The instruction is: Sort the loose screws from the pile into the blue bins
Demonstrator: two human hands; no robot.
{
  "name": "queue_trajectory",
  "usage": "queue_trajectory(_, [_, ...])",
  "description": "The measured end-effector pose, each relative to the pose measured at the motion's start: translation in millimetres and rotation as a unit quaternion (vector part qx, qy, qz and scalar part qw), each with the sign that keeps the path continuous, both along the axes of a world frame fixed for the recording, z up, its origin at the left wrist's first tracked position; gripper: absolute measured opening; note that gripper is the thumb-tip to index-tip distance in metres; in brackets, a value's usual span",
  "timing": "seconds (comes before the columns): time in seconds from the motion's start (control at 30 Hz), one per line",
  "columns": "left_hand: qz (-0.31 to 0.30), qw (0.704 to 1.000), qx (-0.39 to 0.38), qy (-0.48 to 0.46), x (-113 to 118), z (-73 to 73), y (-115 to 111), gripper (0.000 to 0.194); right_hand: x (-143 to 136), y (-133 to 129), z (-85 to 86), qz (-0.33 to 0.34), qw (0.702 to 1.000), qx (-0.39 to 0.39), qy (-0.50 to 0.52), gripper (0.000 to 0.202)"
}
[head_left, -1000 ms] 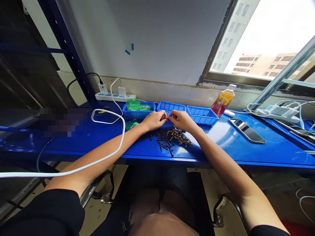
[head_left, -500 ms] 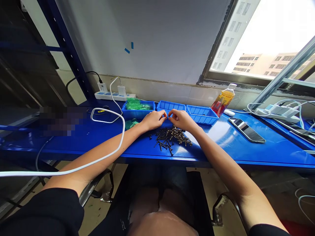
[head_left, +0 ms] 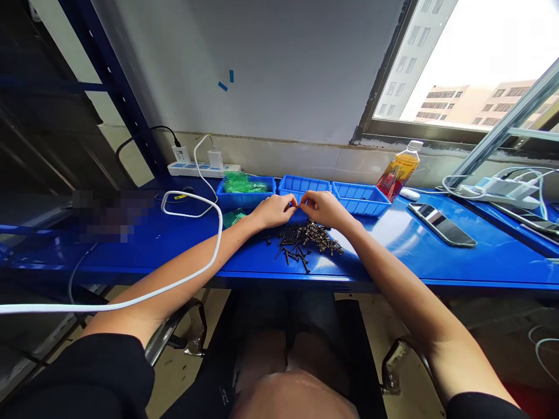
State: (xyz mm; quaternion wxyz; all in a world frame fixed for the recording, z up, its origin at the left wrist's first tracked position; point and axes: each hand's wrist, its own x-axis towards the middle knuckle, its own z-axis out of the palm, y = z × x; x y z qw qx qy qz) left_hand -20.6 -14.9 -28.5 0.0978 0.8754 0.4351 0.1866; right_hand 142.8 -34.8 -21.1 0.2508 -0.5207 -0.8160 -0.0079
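Observation:
My left hand (head_left: pixel 275 211) and my right hand (head_left: pixel 322 208) meet fingertip to fingertip above the far side of a pile of screws. Both are closed in a pinch on a small dark screw (head_left: pixel 297 205), mostly hidden by the fingers. Below them, dark and brassy screws (head_left: pixel 311 237) lie heaped on the blue table (head_left: pixel 187 244). One loose screw (head_left: pixel 268 240) is left of the heap. Behind my hands stand a left blue bin (head_left: pixel 247 202) with green plastic bags (head_left: pixel 243 183), a middle blue bin (head_left: pixel 304 182) and a right blue bin (head_left: pixel 363 208).
A green bag (head_left: pixel 234 217) lies before the left bin. A white cable (head_left: pixel 192 280) crosses over my left forearm. At right are a drink bottle (head_left: pixel 398 173) and a phone (head_left: pixel 442 224). Power strips (head_left: pixel 192 169) with plugs stand at the back left and far right.
My hands stay pinched together over the heap, with only a slight shift of the fingers. The view has tilted a little; the screws and bins look unmoved.

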Motion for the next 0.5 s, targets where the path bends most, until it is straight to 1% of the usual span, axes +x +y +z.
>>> queue_trajectory(0.07, [-0.011, 1.0, -0.004, 0.001, 0.4, -1.1, 0.6, 0.025, 0.1, -0.3, 0.2, -0.001, 1.0, -0.002, -0.002, 0.009])
queue_trajectory(0.27, [-0.016, 1.0, 0.01, 0.014, 0.4, -0.8, 1.1, 0.026, 0.6, -0.5, 0.1, -0.004, 1.0, -0.003, -0.008, 0.009])
queue_trajectory(0.5, [-0.014, 0.999, 0.018, 0.032, -0.4, -1.8, 1.4, 0.03, 0.6, -0.8, -0.7, 0.019, 1.0, -0.013, -0.008, 0.014])
